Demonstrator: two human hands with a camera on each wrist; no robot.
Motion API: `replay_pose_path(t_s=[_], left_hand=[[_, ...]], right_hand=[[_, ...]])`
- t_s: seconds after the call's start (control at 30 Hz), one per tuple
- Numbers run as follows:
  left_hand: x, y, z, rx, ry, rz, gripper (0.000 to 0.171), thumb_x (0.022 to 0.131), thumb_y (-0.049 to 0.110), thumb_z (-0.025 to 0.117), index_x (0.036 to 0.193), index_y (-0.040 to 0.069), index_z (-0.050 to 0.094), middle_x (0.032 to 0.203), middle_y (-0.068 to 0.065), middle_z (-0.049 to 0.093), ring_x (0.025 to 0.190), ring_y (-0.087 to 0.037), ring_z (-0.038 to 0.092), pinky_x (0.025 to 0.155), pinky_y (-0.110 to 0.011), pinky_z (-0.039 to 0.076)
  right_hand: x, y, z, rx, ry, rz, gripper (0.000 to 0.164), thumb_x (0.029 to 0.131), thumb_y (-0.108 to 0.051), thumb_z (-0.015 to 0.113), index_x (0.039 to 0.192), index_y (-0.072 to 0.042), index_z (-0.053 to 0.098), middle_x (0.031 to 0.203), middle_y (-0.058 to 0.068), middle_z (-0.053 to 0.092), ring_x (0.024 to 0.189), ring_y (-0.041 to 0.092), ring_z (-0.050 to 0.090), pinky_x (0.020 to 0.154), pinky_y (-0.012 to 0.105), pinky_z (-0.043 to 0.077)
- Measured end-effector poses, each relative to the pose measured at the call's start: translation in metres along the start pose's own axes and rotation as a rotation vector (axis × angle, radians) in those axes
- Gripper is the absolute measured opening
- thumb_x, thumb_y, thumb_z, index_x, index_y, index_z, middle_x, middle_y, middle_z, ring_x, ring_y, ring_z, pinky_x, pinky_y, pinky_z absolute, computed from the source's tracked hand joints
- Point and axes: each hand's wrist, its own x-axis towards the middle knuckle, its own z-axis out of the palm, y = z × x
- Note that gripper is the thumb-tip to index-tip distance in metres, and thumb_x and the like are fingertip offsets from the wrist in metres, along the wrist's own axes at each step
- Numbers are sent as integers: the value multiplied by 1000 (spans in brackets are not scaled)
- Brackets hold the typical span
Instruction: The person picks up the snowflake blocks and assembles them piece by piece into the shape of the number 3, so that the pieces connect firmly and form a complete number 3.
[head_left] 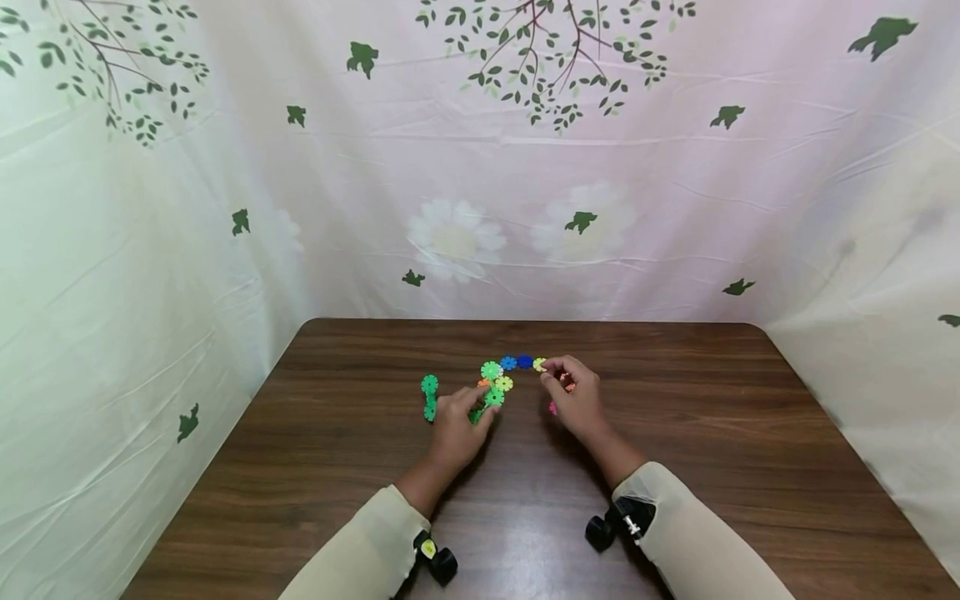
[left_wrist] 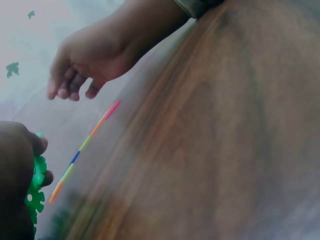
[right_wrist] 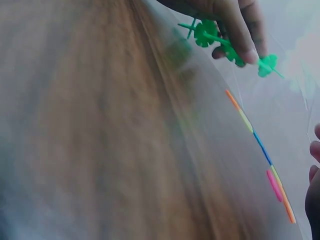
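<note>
My left hand point(head_left: 454, 429) grips several green notched plastic discs point(head_left: 495, 396) slotted together, held above the table. In the right wrist view, these green discs point(right_wrist: 205, 33) stick out on both sides of its fingers. More green discs point(head_left: 429, 398) show left of this hand; whether they join the held ones I cannot tell. A curved chain of orange, yellow, blue and pink discs point(head_left: 525, 362) lies flat on the table. Over its right end hovers my right hand point(head_left: 576, 398), hiding part of it. The left wrist view shows that right hand point(left_wrist: 95, 55) with loosely bent fingers, apart from the chain.
The brown wooden table point(head_left: 315, 500) has rounded far corners. A pale curtain point(head_left: 495, 167) printed with leaves, birds and flowers hangs behind it and along both sides. Each sleeve cuff carries a small black camera point(head_left: 600, 533).
</note>
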Motion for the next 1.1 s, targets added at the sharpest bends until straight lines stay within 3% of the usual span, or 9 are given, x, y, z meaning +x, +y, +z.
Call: replay_pose_path(t_s=[0.27,0.47,0.73,0.9,1.1], left_hand=[[-1,-11,2,24,12,26,32,84,6,92,112,-4,81,87,-11,78,76,-24,74,74,-42,56],[-3,-9,0,73,-35,-13,29,87,10,91,112,1,82,88,-7,78,78,-22,73,73,-44,48],[-2,2,-6,187,-159,-71,34,91,15,89,122,2,81,102,-9,83,90,-22,79,82,-41,45],[-2,3,-7,211,-155,-62,34,92,17,89,122,3,81,102,-8,83,89,-21,79,82,-41,44],[-3,2,-6,217,-139,-47,34,92,18,89,121,3,81,102,-8,83,89,-21,79,80,-41,44]], right_hand=[[6,9,-11,-45,35,-5,13,91,14,75,102,8,77,91,19,73,85,12,59,74,15,46],[9,14,-16,-97,28,24,15,90,11,74,104,6,77,99,20,74,92,27,63,79,26,47],[9,21,-17,-244,30,149,17,90,8,73,106,5,77,108,23,74,102,40,67,94,44,49],[11,24,-20,-300,-13,211,19,93,0,75,111,1,77,118,21,73,113,39,65,102,53,34],[16,34,-23,-298,-19,243,21,94,2,74,115,5,75,122,23,68,116,40,60,104,54,39]])
